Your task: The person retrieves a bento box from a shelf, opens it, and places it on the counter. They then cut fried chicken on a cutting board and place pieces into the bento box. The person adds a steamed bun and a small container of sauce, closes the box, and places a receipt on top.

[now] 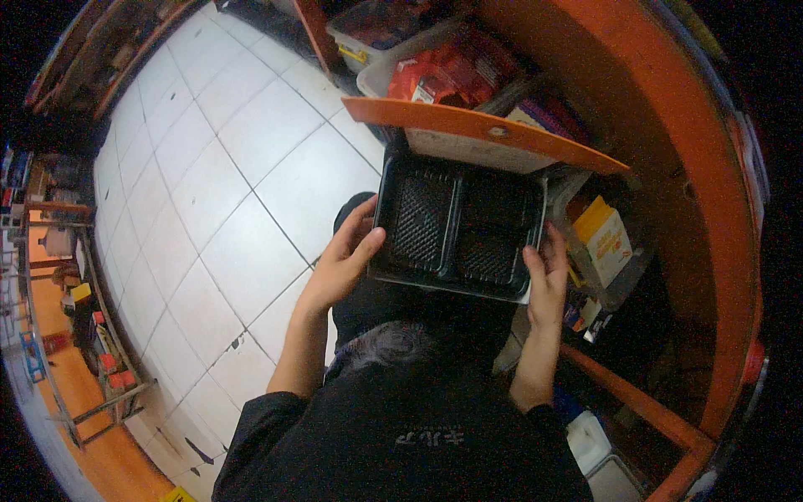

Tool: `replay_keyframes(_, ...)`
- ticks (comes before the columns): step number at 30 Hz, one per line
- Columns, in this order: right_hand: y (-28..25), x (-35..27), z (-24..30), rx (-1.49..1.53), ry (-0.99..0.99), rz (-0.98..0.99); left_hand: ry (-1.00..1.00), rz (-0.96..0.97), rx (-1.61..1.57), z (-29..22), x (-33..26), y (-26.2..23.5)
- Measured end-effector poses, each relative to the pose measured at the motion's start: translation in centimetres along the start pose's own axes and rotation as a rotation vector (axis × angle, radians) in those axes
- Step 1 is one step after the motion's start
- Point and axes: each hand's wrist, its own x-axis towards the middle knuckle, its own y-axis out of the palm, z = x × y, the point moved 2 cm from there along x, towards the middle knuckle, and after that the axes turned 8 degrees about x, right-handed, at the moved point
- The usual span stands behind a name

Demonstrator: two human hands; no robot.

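Between my two hands is a black plastic food tray (452,219), divided into three compartments with textured bottoms. My left hand (345,254) grips its left edge, thumb on the rim and fingers along the side. On the opposite edge, my right hand (545,272) holds the lower right side the same way. The tray is over my lap, tilted slightly. No food shows in its compartments. Just beyond its far edge runs an orange board (468,122) with a round hole or knob in it. I cannot tell whether several trays are stacked together.
Behind the board, a clear plastic bin (376,81) holds red packages (456,71). At right, a yellow and white box (604,243) sits inside an orange cabinet (707,201). White floor tiles (242,184) spread to the left, with a metal rack (104,351) farther off.
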Motion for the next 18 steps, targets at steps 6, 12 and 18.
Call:
replay_keyframes(6, 1.0, 0.9, -3.5, -0.040, 0.182, 0.045, -0.134, -0.089, 0.258, 3.9, 2.4, 0.1)
replay_keyframes(12, 1.3, 0.6, -4.6, -0.016, 0.409, -0.004, -0.346, 0.017, 0.174, 2.9, 3.0, -0.3)
replay_keyframes(18, 5.4, -1.4, 4.0, -0.115, 0.399, 0.076, -0.463, -0.020, 0.126, -5.1, -1.0, -4.6)
